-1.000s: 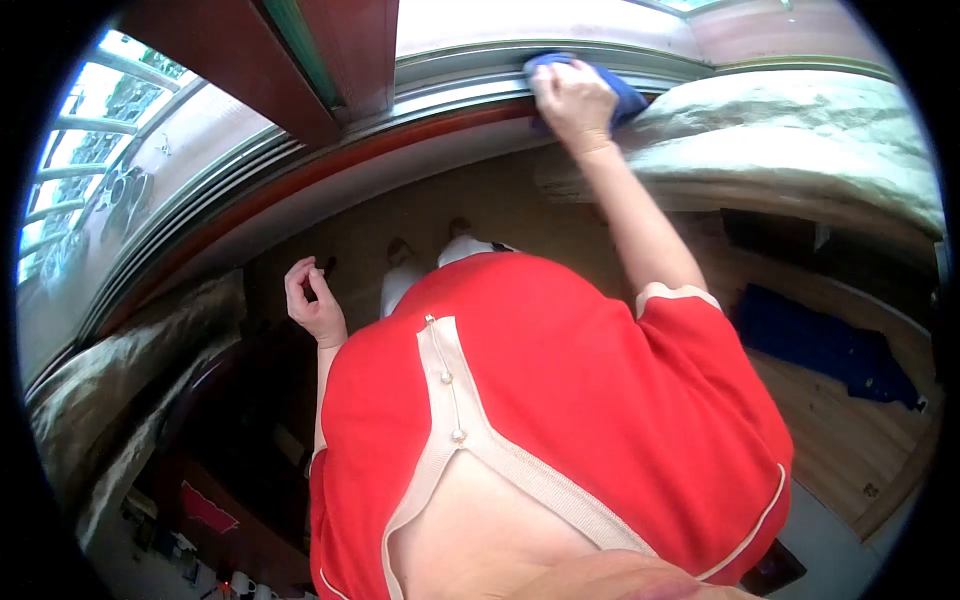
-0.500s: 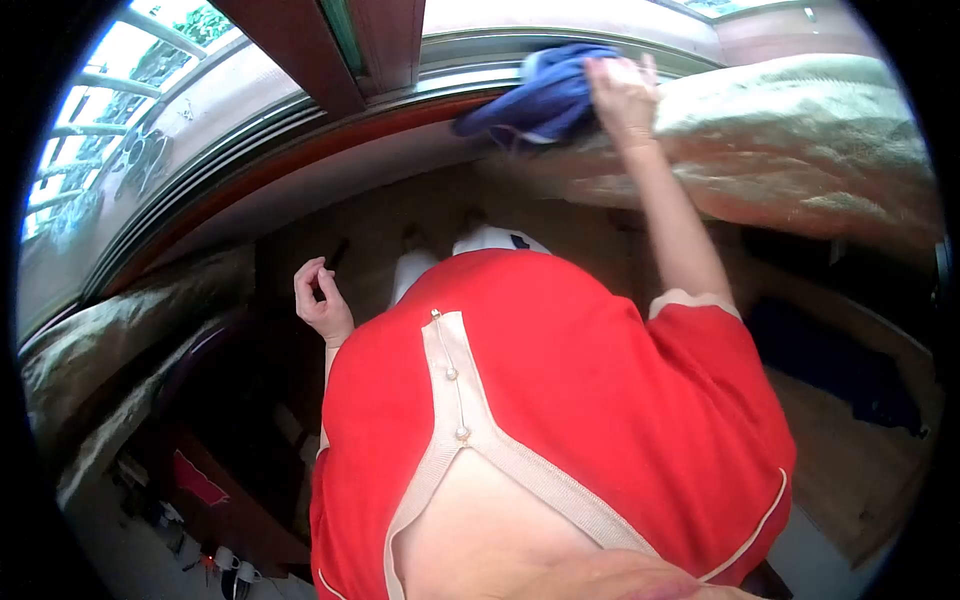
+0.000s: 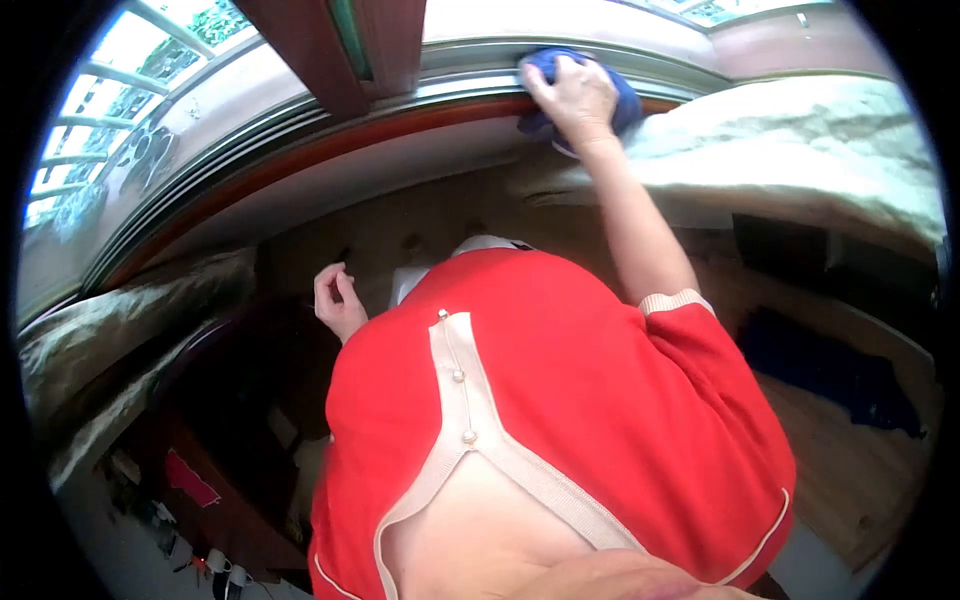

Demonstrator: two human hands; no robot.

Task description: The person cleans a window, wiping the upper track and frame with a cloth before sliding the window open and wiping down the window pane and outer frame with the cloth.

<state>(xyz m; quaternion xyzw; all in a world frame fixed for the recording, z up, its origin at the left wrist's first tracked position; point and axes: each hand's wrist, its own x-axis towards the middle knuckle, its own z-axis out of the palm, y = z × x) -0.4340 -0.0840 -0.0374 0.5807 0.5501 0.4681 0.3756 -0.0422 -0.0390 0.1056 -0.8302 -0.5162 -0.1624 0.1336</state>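
Observation:
My right hand point(image 3: 580, 98) grips a bunched blue cloth point(image 3: 628, 100) and presses it against the metal window track point(image 3: 470, 88). Part of the cloth hangs over the reddish-brown sill edge point(image 3: 440, 121), and the palm side of the hand is hidden. Down by my left side, my left hand point(image 3: 340, 300) hangs in the air with loosely curled fingers. A gap shows between its thumb and fingers, and I see nothing held there.
A dark red window post point(image 3: 385, 50) rises left of the cloth. Pale curtain-like fabric point(image 3: 800, 130) bulges at the right, with more fabric point(image 3: 130, 320) at the left. Window bars point(image 3: 110, 130) show outside. A dark blue item point(image 3: 830, 365) lies low on the right.
My right hand has swung left and slightly down, bringing the loose blue cloth onto the window track, where it is now bunched underneath. My left hand has shifted slightly right.

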